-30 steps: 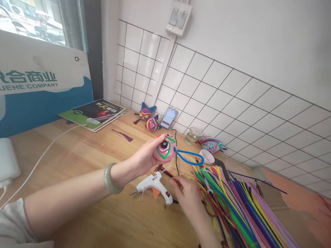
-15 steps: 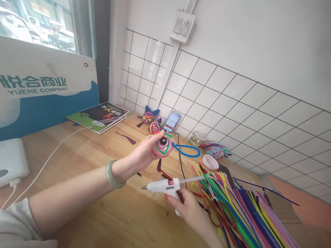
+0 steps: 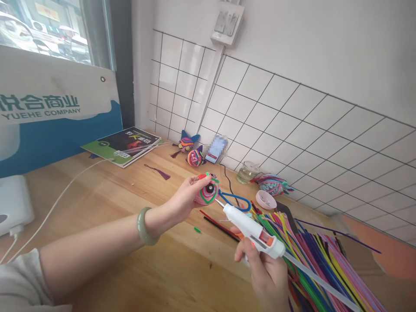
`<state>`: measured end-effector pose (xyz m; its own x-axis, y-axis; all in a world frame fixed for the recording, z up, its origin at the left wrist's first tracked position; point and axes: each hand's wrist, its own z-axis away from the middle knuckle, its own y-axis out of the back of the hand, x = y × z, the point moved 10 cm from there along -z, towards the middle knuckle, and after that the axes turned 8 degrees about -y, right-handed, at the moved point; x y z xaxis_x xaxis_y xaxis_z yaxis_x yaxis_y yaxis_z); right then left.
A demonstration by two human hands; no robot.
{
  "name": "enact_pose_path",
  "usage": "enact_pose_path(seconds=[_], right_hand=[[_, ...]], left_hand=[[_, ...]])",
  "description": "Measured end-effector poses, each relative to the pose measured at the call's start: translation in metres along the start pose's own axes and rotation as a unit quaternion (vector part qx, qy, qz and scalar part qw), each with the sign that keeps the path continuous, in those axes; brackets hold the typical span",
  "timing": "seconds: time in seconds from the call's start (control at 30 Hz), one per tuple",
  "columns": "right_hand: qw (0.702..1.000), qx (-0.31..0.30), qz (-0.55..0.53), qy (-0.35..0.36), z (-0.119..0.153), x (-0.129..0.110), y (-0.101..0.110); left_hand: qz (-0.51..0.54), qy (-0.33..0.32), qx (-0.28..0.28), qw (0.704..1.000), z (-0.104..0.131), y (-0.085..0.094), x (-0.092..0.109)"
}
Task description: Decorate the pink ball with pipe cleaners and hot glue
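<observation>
- Gripping the pink ornament (image 3: 206, 197), the left hand (image 3: 182, 197) is closed on its near side, thumb along the top; the black-centred eye shows clear of the fingers, presumably so that the decorated face stays free.
- Right hand (image 3: 269, 271) is wrapped around the handle of the white glue gun (image 3: 243, 223); cannot tell whether a finger presses the trigger.
- Ornament is held up off the table (image 3: 130, 268), midway in view; gun slants toward it, metal tip at its lower edge, likely for accurate aim. Contact: cannot tell.
- Glue stick (image 3: 320, 279) juts from the gun's rear, pointing away from the ornament, so the nozzle end is unobstructed.
- Blue loop (image 3: 248, 205) extends from the ornament, partly behind the gun.
- Pipe cleaners (image 3: 315, 255) lie bundled at the right, probably for easy reach.
- Green scrap (image 3: 197, 230) lies below the ornament in view.
- Small dish (image 3: 260, 203) sits beyond the bundle, near the glass jar (image 3: 243, 173).
- Phone (image 3: 215, 151) leans at the wall, perhaps for viewing.
</observation>
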<state>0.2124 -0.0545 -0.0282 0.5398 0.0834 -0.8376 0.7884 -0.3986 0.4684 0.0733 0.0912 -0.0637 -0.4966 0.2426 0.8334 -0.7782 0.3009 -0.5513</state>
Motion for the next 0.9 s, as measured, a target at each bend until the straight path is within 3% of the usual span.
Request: enact_pose_path(seconds=[0.2, 0.4, 0.9], right_hand=[[0.999, 0.046, 0.009, 0.01, 0.002, -0.015, 0.001], [0.996, 0.082, 0.011, -0.014, 0.001, -0.018, 0.004], [0.996, 0.074, 0.055, -0.011, 0.002, -0.014, 0.002]], left_hand=[[-0.022, -0.013, -0.05, 0.998, 0.005, -0.009, -0.008], [-0.027, -0.003, -0.049, 0.998, 0.006, -0.01, -0.013], [-0.057, 0.015, -0.046, 0.997, 0.012, -0.012, -0.02]])
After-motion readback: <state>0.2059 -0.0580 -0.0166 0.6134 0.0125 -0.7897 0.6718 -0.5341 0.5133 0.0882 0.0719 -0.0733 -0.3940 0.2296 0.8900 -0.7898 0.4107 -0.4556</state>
